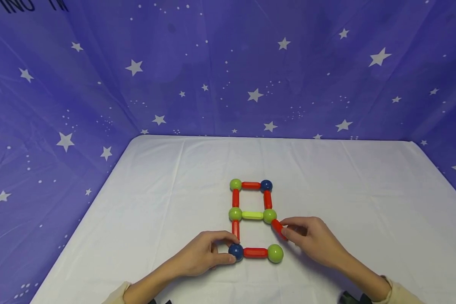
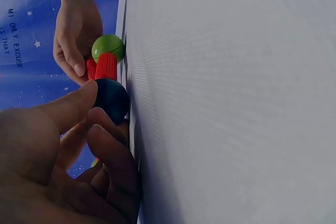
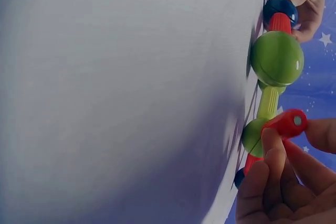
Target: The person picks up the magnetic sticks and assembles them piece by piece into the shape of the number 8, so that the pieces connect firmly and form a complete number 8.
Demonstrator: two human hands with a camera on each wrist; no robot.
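Note:
A ladder-like frame of magnetic balls and rods lies on the table. My left hand pinches the blue ball at its near left corner between thumb and fingers. From that ball a red rod runs right to a green ball. My right hand pinches another red rod, which slants out from the middle right green ball. Its free end, with a pale metal tip, shows in the right wrist view, apart from the near green ball. A yellow-green rod crosses the frame's middle.
Farther back, the upper square has a green ball, a second blue ball and red rods between them and the middle balls. A white cloth covers the table. Behind it hangs a purple-blue backdrop with stars.

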